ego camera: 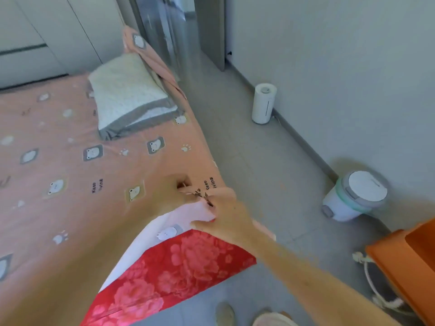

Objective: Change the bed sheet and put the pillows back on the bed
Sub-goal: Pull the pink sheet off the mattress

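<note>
Now left hand (170, 194), right hand (227, 215) both pinching pink sheet (70, 137) corner; red floral cover (176, 267) beneath; grey floor (259, 172) alongside.

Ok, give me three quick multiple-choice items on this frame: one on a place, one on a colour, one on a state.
1. Where on the pink sheet does the pillow lie?
A. its near corner
B. its far right corner
C. its middle

2. What colour is the floral cover exposed beneath the sheet?
A. blue
B. red
C. green

3. The sheet's near corner is:
A. tucked flat
B. lifted and gripped
C. tied in a knot

Answers:
1 B: the pillow sits at the far end, close to the right edge.
2 B: red fabric with pink flowers shows below the raised edge.
3 B: the left hand and right hand both grip the edge, turning up its white underside.
</note>
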`<act>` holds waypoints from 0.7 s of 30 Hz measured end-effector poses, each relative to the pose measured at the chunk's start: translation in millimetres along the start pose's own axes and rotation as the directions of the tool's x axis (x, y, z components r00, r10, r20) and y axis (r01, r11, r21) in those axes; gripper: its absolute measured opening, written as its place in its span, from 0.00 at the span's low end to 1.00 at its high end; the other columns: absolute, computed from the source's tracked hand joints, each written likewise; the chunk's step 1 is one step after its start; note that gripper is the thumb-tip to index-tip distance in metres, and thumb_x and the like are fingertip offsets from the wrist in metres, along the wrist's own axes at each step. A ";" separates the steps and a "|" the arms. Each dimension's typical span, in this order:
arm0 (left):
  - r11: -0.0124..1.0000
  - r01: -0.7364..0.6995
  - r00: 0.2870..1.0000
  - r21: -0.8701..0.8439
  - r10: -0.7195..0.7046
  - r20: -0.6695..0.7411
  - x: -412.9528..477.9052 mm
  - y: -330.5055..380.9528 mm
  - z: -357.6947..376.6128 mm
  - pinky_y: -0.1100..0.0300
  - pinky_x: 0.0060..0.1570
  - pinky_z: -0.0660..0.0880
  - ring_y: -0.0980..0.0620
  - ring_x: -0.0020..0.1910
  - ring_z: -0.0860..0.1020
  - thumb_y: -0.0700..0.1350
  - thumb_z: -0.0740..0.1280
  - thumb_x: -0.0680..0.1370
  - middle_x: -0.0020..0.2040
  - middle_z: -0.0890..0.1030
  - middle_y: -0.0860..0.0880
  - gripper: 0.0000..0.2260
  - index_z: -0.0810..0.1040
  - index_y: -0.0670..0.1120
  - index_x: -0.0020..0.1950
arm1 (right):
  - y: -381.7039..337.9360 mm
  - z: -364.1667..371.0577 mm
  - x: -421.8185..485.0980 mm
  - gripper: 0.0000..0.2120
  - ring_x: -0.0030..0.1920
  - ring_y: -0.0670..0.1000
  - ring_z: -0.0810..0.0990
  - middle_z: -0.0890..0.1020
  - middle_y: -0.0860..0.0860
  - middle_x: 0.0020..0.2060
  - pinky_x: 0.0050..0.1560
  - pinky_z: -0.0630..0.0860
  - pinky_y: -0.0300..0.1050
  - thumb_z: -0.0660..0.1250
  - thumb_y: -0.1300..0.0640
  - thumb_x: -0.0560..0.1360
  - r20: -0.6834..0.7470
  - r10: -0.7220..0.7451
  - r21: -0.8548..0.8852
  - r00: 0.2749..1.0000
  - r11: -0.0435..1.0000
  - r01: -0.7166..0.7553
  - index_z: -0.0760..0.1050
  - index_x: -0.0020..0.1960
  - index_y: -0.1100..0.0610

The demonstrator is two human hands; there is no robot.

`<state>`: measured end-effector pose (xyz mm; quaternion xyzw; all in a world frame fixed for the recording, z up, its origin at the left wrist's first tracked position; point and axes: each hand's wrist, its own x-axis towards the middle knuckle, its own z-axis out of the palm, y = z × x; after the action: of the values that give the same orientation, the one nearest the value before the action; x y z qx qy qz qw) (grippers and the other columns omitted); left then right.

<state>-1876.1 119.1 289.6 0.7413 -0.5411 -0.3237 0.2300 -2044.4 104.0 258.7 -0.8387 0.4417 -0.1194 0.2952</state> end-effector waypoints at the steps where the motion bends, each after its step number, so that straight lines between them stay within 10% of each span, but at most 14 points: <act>1: 1.000 -0.006 1.000 0.004 0.007 -0.002 3.8 5.9 -7.3 0.70 0.33 0.64 0.56 0.32 0.69 0.41 0.77 0.65 0.31 0.72 0.53 0.13 0.72 0.49 0.33 | -9.5 13.6 3.2 0.18 0.43 0.49 0.79 0.78 0.45 0.37 0.44 0.77 0.46 0.68 0.40 0.67 -0.100 -0.008 0.036 0.995 0.999 0.012 0.78 0.47 0.52; 7: 1.000 0.013 0.999 -0.008 -0.012 0.040 17.5 12.5 -51.2 0.65 0.30 0.58 0.56 0.28 0.64 0.44 0.77 0.68 0.24 0.65 0.55 0.10 0.77 0.44 0.32 | 13.1 -7.5 35.0 0.13 0.43 0.50 0.79 0.84 0.53 0.45 0.40 0.67 0.31 0.60 0.66 0.73 -0.276 0.086 0.289 0.957 0.957 -0.003 0.80 0.53 0.61; 15: 0.998 -0.064 0.996 0.021 0.065 -0.057 53.0 -9.6 -56.3 0.63 0.36 0.67 0.57 0.32 0.69 0.60 0.73 0.62 0.32 0.71 0.57 0.15 0.76 0.61 0.44 | 51.9 -107.2 103.9 0.06 0.25 0.38 0.68 0.74 0.47 0.28 0.29 0.64 0.30 0.66 0.65 0.74 0.099 -0.017 0.346 0.995 0.938 -0.018 0.81 0.41 0.64; 21: 0.991 -0.070 0.916 0.111 0.108 -0.386 76.1 -5.1 -39.3 0.71 0.37 0.70 0.61 0.35 0.75 0.46 0.69 0.74 0.41 0.78 0.58 0.06 0.77 0.58 0.42 | 79.5 -163.2 192.5 0.15 0.33 0.46 0.69 0.73 0.52 0.32 0.33 0.64 0.37 0.69 0.57 0.75 0.249 -0.054 0.531 0.967 0.843 -0.090 0.77 0.42 0.71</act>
<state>-1828.5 48.0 295.4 0.7756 -0.5322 -0.1325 0.3125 -2061.1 -150.5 329.4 -0.7263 0.3569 -0.1273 0.5735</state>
